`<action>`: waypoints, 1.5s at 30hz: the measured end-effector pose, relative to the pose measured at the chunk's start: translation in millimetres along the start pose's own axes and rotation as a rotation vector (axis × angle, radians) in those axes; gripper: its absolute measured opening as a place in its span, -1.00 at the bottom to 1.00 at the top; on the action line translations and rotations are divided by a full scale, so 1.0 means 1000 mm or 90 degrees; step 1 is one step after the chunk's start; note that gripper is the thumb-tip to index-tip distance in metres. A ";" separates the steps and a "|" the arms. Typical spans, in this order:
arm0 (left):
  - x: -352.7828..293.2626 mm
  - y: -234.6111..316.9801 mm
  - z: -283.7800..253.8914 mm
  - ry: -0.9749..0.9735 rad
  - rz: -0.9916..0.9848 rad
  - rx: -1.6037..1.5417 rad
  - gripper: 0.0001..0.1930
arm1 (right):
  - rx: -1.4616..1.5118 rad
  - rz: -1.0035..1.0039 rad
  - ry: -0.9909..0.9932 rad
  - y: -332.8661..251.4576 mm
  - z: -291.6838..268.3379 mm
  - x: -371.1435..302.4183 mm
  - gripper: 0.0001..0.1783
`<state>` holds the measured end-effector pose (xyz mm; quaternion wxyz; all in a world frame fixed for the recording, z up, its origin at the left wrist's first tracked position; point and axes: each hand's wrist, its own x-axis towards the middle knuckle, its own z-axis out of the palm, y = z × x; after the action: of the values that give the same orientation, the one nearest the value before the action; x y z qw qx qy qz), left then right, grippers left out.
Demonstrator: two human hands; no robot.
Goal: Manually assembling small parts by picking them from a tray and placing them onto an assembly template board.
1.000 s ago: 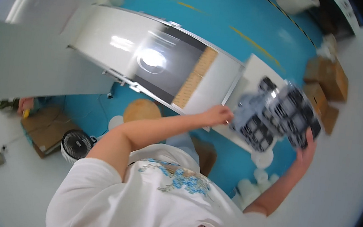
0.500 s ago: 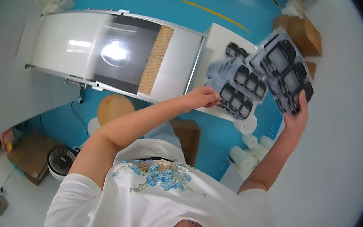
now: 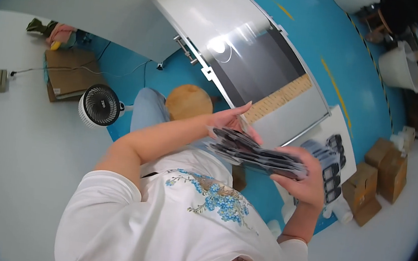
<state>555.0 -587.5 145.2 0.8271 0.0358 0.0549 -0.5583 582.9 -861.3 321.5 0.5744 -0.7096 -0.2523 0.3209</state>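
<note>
A stack of thin, clear plastic sheets holding black parts (image 3: 255,154) is held edge-on in front of my body, between my two hands. My right hand (image 3: 307,176) grips its right end, the thumb below and the fingers over the top. Around the left end is my left hand (image 3: 236,122), its thumb raised and its fingers partly hidden behind the sheets. More sheets with black window-shaped frames (image 3: 332,177) lie on the white side table (image 3: 343,121), beyond my right hand and partly covered by it.
Ahead stands a white machine (image 3: 214,6) with a dark bed (image 3: 264,59) and a tan strip (image 3: 278,97) across it. A round wooden stool (image 3: 189,102) and a fan (image 3: 101,105) are at the left. Cardboard boxes (image 3: 360,191) stand at the right.
My view has turned toward the left. My right hand has brought the sheets from over the side table to in front of my body, and my left hand has left the table and taken their other end.
</note>
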 end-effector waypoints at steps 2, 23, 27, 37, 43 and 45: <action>-0.027 0.002 -0.002 0.102 -0.018 0.054 -0.14 | 0.176 0.138 0.017 -0.006 0.021 0.020 -0.39; -0.188 0.093 -0.445 0.608 -0.524 1.269 -0.32 | 0.170 0.311 0.300 -0.043 0.131 0.167 -0.43; -0.185 0.117 -0.424 0.454 -0.735 1.165 -0.37 | 0.134 0.339 0.259 -0.042 0.138 0.197 -0.44; -0.165 0.154 -0.420 0.012 -0.791 1.411 -0.53 | -0.160 0.111 0.259 0.011 0.170 0.216 -0.55; -0.144 0.103 -0.338 0.030 -0.160 1.325 -0.64 | -0.332 0.063 0.163 0.045 0.214 0.186 -0.60; -0.160 0.089 -0.322 -0.198 -0.087 1.039 -0.60 | -0.345 0.062 0.130 0.057 0.227 0.185 -0.48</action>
<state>562.2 -367.8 -152.9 0.5037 0.5434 -0.4797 -0.4699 536.8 -590.9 204.2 0.3705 -0.8770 -0.2351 0.1959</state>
